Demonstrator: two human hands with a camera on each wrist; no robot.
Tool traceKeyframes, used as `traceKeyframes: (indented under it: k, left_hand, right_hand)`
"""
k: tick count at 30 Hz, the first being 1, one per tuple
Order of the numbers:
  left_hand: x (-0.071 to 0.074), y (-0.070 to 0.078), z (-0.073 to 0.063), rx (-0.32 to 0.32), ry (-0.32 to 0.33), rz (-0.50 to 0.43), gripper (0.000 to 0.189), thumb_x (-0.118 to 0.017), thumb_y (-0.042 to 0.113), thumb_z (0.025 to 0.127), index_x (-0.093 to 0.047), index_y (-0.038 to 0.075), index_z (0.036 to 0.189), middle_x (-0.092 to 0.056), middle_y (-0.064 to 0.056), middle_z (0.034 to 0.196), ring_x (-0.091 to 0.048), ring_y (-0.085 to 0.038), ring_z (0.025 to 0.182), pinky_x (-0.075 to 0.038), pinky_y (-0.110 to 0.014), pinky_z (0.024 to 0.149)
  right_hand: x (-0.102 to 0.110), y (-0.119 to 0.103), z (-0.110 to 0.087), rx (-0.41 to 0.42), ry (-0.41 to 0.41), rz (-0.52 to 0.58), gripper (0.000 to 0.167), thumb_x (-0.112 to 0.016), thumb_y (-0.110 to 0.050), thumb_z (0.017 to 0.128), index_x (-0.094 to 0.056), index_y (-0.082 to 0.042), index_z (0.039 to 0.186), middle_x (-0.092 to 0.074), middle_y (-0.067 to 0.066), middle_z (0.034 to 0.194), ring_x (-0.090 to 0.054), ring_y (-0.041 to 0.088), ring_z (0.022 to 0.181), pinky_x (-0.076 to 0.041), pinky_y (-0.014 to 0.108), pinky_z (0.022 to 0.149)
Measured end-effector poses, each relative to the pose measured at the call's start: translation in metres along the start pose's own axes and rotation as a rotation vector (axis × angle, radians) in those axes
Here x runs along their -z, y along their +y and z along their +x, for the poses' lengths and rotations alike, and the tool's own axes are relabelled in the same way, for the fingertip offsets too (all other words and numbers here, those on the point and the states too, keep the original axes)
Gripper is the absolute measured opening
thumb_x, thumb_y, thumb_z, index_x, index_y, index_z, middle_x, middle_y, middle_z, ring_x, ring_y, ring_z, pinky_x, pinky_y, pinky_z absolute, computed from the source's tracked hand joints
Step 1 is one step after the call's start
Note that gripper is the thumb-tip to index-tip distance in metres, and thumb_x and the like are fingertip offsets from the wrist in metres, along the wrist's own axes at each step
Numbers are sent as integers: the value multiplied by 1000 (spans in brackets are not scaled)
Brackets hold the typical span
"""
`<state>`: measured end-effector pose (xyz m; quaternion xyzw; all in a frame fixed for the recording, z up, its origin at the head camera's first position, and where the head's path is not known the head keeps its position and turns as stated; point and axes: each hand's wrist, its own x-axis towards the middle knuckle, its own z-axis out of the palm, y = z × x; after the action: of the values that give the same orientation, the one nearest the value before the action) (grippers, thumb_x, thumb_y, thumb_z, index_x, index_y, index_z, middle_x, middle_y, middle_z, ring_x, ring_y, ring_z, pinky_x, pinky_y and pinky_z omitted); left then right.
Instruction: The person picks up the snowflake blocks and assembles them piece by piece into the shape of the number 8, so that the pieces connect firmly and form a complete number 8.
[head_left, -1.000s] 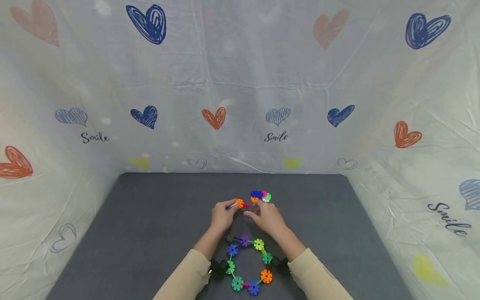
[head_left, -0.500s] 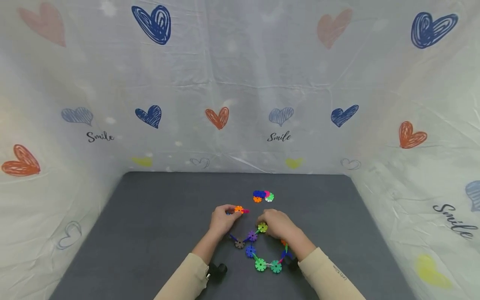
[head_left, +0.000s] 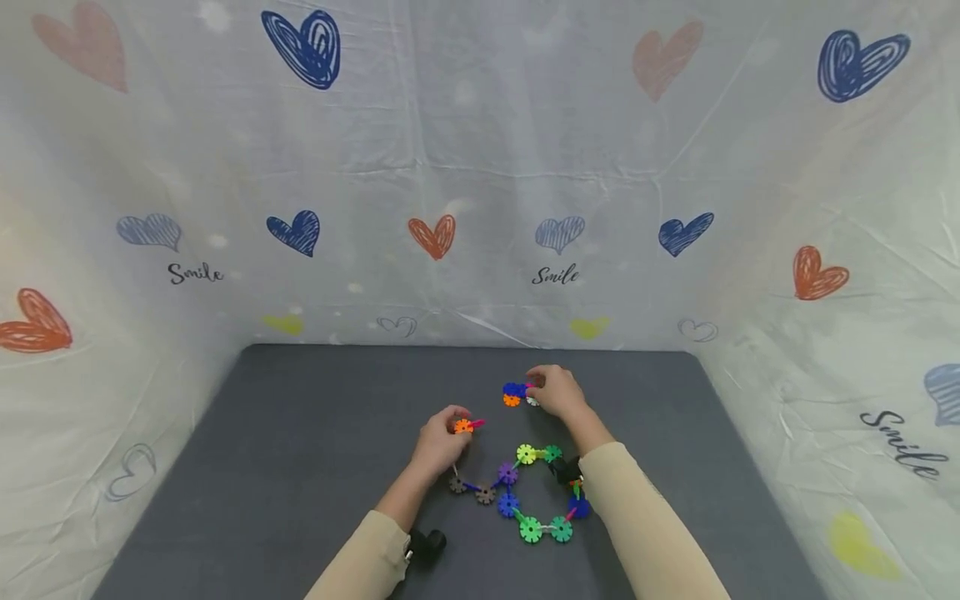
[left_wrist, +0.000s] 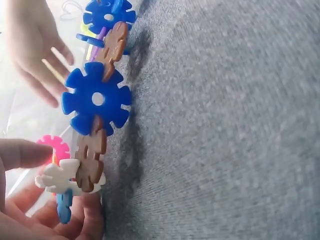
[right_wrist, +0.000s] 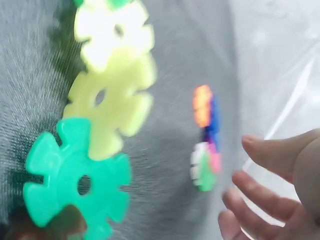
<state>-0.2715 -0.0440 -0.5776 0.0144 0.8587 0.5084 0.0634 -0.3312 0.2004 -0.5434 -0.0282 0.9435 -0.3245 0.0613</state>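
Fingers: my L hand [head_left: 437,442] pinches orange notched plastic disc [head_left: 463,426] | R hand [head_left: 557,390] loose, empty, nearer far multicol. plastic disc cluster [head_left: 513,389] | cluster just L, axis L–R

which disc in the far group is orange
The orange notched plastic disc, just below the blue notched plastic discs in the head view. Colour sets it apart; the rest are a pink disc, a white disc and a green disc.
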Motion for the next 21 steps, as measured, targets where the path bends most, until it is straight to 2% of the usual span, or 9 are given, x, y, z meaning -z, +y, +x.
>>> traceKeyframes:
  k: [3,6,8,11,15,18,21]
  left_hand:
    - [-3,-2,2,-23,-4,11,20,-74,12,87,-71,12,107,-63,-6,87,-53,-18,69,-44,-31,58]
    - [-6,-3,3,-15,7,-2,12,-77,16,88,-71,12,97,-65,-3,84,-54,-17,70,-45,-30,60]
    - [-7,-4,4,-15,14,-14,10,-77,15,88,-70,11,94,-64,-3,83,-54,-17,69,-45,-31,60]
    - [-9,-5,6,-1,14,-36,9,-77,15,88,-71,11,94,-64,-3,82,-54,-17,68,-45,-31,59]
    - [-9,-9,6,30,33,-43,9,-78,16,87,-72,11,92,-64,-3,82,-54,-17,68,-44,-31,59]
    - [-10,-12,5,51,60,-22,8,-78,16,87,-71,11,91,-64,-3,82,-54,-17,70,-44,-30,60]
    - [-10,-12,5,56,71,-16,7,-76,15,88,-70,11,91,-64,-3,82,-55,-18,70,-45,-30,61]
  right_hand:
    - [-7,8,9,-105,19,-72,38,-70,-17,96,-67,-14,133,-66,14,132,-60,35,121,-51,50,96]
    - [-11,15,13,-148,15,-104,35,-71,-17,95,-70,-18,130,-60,15,139,-55,38,128,-49,51,98]
    - [-13,19,13,-155,23,-103,34,-73,-18,93,-72,-18,127,-61,15,137,-55,38,128,-49,51,98]
    - [-13,20,11,-158,48,-86,32,-79,-17,89,-74,-14,120,-66,13,126,-60,35,118,-51,49,94]
    - [-11,16,8,-173,65,-71,31,-82,-13,84,-73,-9,113,-70,10,107,-65,29,96,-54,45,84]
    - [-10,9,3,-170,77,-86,29,-79,-10,86,-71,-6,113,-70,11,104,-65,27,88,-55,43,76]
    - [-9,1,-4,-153,134,-104,27,-73,-5,88,-70,-5,114,-70,11,99,-64,26,78,-54,39,67]
